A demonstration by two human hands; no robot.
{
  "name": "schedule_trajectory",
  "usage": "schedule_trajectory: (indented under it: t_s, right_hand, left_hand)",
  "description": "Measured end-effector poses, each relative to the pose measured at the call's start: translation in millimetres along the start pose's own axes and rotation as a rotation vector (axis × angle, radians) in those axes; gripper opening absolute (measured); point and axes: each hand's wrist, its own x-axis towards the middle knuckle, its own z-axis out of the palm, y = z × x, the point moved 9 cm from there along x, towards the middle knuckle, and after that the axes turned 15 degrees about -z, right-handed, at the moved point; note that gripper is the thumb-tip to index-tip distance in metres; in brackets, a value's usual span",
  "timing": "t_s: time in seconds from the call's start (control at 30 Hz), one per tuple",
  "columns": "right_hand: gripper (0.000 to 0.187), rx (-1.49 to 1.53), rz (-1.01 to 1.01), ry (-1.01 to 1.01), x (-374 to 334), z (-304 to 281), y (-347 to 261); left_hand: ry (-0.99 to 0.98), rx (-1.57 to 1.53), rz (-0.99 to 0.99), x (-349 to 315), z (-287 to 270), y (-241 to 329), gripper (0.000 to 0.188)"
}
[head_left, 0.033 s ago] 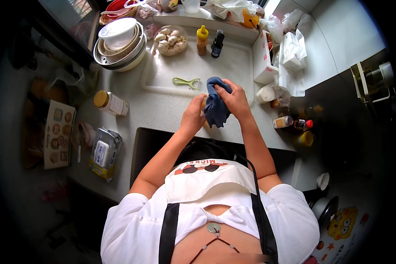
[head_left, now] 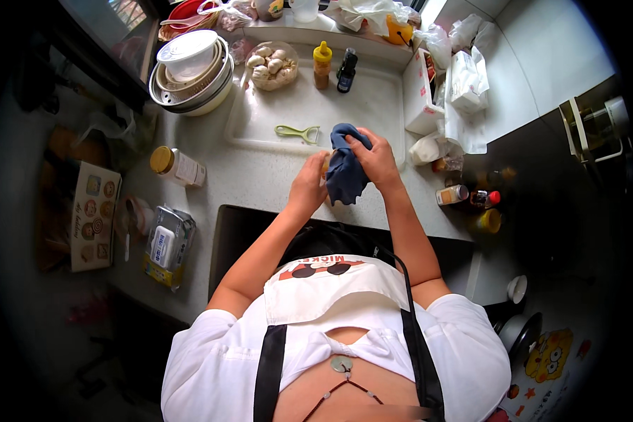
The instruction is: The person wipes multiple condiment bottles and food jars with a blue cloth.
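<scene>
A dark blue cloth (head_left: pixel 347 172) hangs folded over in my right hand (head_left: pixel 378 163), gripped between thumb and fingers. Close on its left, my left hand (head_left: pixel 308 184) curls around a yellowish thing (head_left: pixel 326 163). The cloth and my fingers hide most of that thing, so its kind does not show. Both hands are above the counter's front edge. A light green peeler (head_left: pixel 297 131) lies just beyond them on a white tray (head_left: pixel 260 116).
On the tray stand a bowl of garlic (head_left: pixel 272 67), a yellow-capped bottle (head_left: pixel 322 65) and a dark bottle (head_left: pixel 346 70). Stacked basins (head_left: pixel 193 74), a lidded jar (head_left: pixel 178 166) and a wipes pack (head_left: pixel 169 246) are left. Several small jars (head_left: pixel 451 195) stand right.
</scene>
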Motion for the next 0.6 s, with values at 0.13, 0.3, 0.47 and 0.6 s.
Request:
schedule_trajectory:
  t_s: [0.13, 0.3, 0.47, 0.6]
  right_hand:
    - [0.027, -0.164, -0.061, -0.002, -21.4, -17.3, 44.6]
    - [0.030, 0.015, -0.046, -0.011, -47.2, -28.5, 64.0]
    - [0.037, 0.277, -0.250, -0.091, -35.3, -15.0, -5.0]
    - [0.052, 0.352, -0.189, -0.208, -31.9, 12.3, 3.5]
  left_hand:
    - [-0.007, 0.005, 0.042, -0.8, -2.7, 6.3, 0.062]
    - [-0.013, 0.003, -0.015, -1.1, 2.5, -4.3, 0.065]
    - [-0.033, -0.023, -0.034, -3.4, 2.7, -4.7, 0.066]
    - [-0.060, 0.004, -0.033, -1.4, 3.0, -5.5, 0.070]
